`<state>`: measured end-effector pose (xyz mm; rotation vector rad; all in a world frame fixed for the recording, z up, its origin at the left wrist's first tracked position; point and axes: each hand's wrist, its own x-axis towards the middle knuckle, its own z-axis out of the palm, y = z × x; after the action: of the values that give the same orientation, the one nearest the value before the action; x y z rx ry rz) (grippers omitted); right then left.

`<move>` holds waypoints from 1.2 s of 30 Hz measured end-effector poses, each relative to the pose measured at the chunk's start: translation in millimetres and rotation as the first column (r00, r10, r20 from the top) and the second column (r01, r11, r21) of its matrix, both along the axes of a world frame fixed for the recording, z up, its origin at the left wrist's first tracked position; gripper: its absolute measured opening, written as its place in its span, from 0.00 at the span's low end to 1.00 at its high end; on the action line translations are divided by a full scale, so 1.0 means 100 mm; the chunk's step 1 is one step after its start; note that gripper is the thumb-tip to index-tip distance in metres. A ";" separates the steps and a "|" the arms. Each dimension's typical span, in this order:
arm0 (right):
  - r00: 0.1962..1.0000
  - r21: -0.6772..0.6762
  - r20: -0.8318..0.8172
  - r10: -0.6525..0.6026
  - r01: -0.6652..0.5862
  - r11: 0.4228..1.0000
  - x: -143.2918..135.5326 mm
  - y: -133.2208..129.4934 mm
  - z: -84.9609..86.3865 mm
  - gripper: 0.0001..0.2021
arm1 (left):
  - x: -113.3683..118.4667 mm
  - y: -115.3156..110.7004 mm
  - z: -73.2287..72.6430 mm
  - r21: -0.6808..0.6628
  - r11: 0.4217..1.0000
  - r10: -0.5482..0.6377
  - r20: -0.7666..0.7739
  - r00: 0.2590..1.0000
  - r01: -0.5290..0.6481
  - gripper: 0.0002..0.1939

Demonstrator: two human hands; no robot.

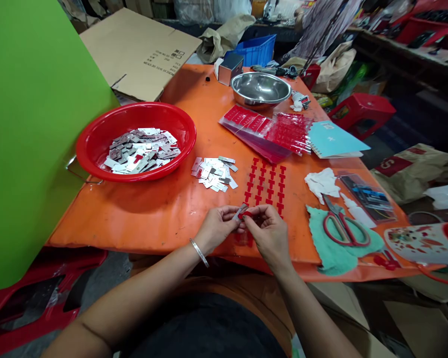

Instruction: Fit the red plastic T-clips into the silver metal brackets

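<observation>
My left hand [219, 226] pinches a small flat metal plate [240, 211] near the front edge of the orange table. Against that plate, my right hand [269, 233] holds a small red T-shaped sticker [245, 215] between thumb and fingers. Just beyond my hands lies a sheet of red T-shaped stickers [271, 183] in rows, its near part partly covered by my hands. A loose pile of metal plates [215, 173] rests to the left of the sheet. Farther left, a red basin [87, 144] holds many more such plates.
Scissors [345, 229] lie on a green cloth [321, 243] at right, near a white mug [418, 242]. Red sticker sheets [246, 121], a blue notebook [332, 138] and a steel bowl [261, 89] sit farther back. A green panel [33, 124] stands at left.
</observation>
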<state>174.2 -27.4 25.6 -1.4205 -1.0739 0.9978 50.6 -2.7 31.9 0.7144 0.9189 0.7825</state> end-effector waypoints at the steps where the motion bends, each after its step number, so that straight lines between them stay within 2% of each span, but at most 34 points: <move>1: 1.000 0.001 0.005 0.002 -0.002 1.000 0.00 0.00 0.00 0.10 | 0.00 0.00 0.00 0.003 1.000 -0.001 0.000 1.000 0.001 0.11; 12: 0.999 0.019 0.044 0.004 -0.005 1.000 0.00 0.00 -0.04 0.10 | 0.00 -0.01 -0.04 0.011 1.000 0.000 0.018 1.000 0.000 0.13; 20: 0.998 0.022 0.070 0.001 -0.003 1.000 0.01 -0.01 -0.04 0.09 | 0.00 0.00 -0.01 0.008 1.000 -0.001 0.016 1.000 0.000 0.14; 25: 0.993 0.063 0.120 -0.015 0.007 0.998 -0.02 -0.05 -0.04 0.07 | 0.02 -0.03 -0.08 0.048 0.998 0.030 -0.005 1.000 -0.030 0.11; 29: 0.965 0.125 0.260 -0.027 -0.006 0.992 -0.02 -0.09 -0.02 0.05 | 0.03 -0.05 -0.11 0.090 0.993 0.082 -0.031 0.996 -0.078 0.10; 32: 0.895 0.229 0.431 -0.117 0.017 0.973 0.02 -0.07 0.03 0.04 | 0.04 -0.07 -0.10 0.084 0.993 0.084 -0.033 0.996 -0.081 0.09; 36: 0.896 0.211 0.433 -0.099 0.006 0.977 0.06 -0.01 0.06 0.04 | 0.05 -0.08 -0.08 0.098 0.993 0.063 -0.028 0.998 -0.060 0.09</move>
<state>180.6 -28.8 32.1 -1.5326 -1.4151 0.5097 55.1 -10.4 23.9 0.7877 0.9390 0.8774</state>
